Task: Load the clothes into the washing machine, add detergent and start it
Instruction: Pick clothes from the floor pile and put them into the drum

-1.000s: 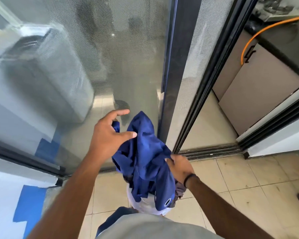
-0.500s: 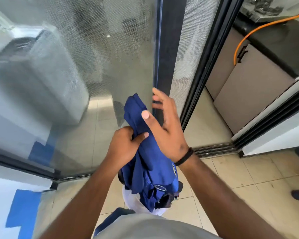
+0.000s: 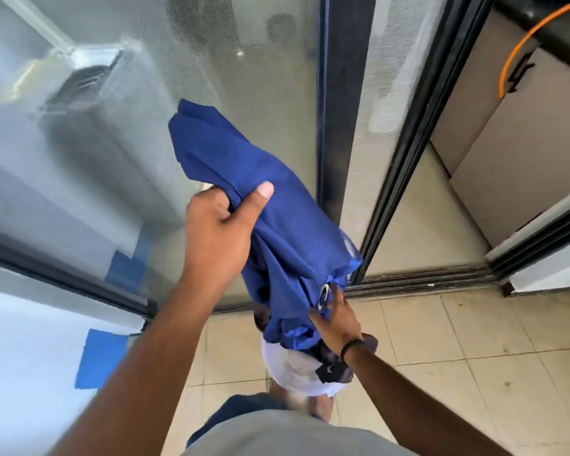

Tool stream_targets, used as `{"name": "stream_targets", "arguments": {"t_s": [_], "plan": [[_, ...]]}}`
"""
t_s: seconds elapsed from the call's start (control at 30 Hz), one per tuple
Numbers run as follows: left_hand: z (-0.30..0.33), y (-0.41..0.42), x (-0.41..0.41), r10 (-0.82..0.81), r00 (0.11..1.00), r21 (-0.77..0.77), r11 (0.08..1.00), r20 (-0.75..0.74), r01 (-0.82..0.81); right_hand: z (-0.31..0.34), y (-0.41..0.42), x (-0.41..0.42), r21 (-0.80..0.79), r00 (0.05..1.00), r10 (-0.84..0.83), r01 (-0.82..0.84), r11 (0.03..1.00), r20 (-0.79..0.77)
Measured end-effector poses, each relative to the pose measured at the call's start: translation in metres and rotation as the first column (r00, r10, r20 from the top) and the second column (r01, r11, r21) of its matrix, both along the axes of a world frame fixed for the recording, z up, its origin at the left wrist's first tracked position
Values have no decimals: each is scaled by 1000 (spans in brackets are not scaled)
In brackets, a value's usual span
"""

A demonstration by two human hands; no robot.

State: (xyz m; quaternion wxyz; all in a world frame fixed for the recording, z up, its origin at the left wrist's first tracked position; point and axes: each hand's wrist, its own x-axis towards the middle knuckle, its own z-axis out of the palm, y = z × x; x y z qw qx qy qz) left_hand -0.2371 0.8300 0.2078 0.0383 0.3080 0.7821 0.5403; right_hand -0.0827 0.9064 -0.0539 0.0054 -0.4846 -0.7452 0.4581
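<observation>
Head view: your left hand (image 3: 216, 235) grips the blue garment (image 3: 267, 209) mid-bundle, thumb clamped over a fold. Your right hand (image 3: 338, 319) holds the bundle's lower end, over white cloth (image 3: 290, 366); exact finger curl unclear. Load looks soft, light, floppy, so gather trailing ends. Screen door frame (image 3: 339, 126) stands just ahead; open gap lies to its right.

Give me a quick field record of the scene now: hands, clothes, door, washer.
left hand: grips the blue garment near its upper part
right hand: on the bundle's lower end, grip unclear
other clothes: white garment and dark garment hang below the blue one
sliding door: dark frame, mesh panel, gap to its right
washing machine: blurred behind the mesh, left
floor: beige tiles
</observation>
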Motion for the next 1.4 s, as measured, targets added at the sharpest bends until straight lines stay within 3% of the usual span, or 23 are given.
{"name": "stream_targets", "arguments": {"t_s": [0.1, 0.27, 0.37, 0.47, 0.57, 0.7, 0.77, 0.83, 0.9, 0.93, 1.0, 1.07, 1.1, 1.17, 1.23, 1.27, 1.33, 1.4], "plan": [[1, -17, -8, 33, 999, 1, 999, 18, -33, 10, 1, -30, -74, 990, -21, 10, 997, -142], [-13, -51, -22, 98, 994, -134, 987, 39, -92, 19, 1, -69, 4, 979, -112, 114, 993, -172], [-21, -74, -36, 197, 979, -185, 965, 54, -185, 69, -3, -90, 6, 912, -199, 215, 977, -359], [-27, -98, -41, 310, 943, -142, 946, 119, -293, 124, -5, -118, 51, 814, -188, 257, 965, -550], [-32, -120, -45, 265, 951, -207, 951, 161, -230, 170, -17, -147, -44, 727, -142, 152, 987, -672], [-41, -149, -44, 119, 973, -255, 965, 198, -66, 231, -86, -165, 71, 663, 116, -94, 993, -740], [-45, -167, -44, 181, 960, -220, 966, 214, -133, 260, -133, -159, 124, 565, 281, -300, 946, -776], [-42, -186, -46, 261, 955, -213, 950, 138, -229, 278, -166, -149, 198, 418, 426, -486, 851, -802], [-26, -198, -52, 352, 936, -131, 928, 0, -349, 281, -180, -140, 171, 308, 375, -526, 833, -874], [-21, -204, -56, 379, 925, -75, 922, -34, -380, 273, -182, -138, 125, 296, 283, -457, 881, -912], [-4, -213, -55, 349, 937, 14, 937, 3, -349, 233, -182, -134, 113, 362, 175, -185, 976, -916], [8, -219, -50, 313, 949, 43, 949, -34, -311, 168, -177, -124, 204, 579, 161, 11, 979, -799], [13, -224, -45, 301, 951, 47, 953, -68, -298, 134, -176, -116, 251, 721, 165, 14, 968, -673], [24, -234, -42, 286, 958, 145, 948, 2, -284, 74, -179, -100, 258, 931, 190, -110, 960, -311], [40, -247, -35, 259, 965, 263, 929, 43, -261, 25, -187, -88, 183, 964, 258, -265, 947, 60], [48, -256, -33, 239, 971, 302, 925, 15, -232, 5, -191, -85, 146, 938, 310, -332, 932, 153], [62, -279, -33, 201, 980, 332, 924, -8, -187, -8, -200, -91, 96, 905, 397, -413, 905, 152], [61, -305, -44, 246, 967, 332, 909, 59, -252, -2, -203, -103, 124, 913, 396, -407, 905, 99]]}}
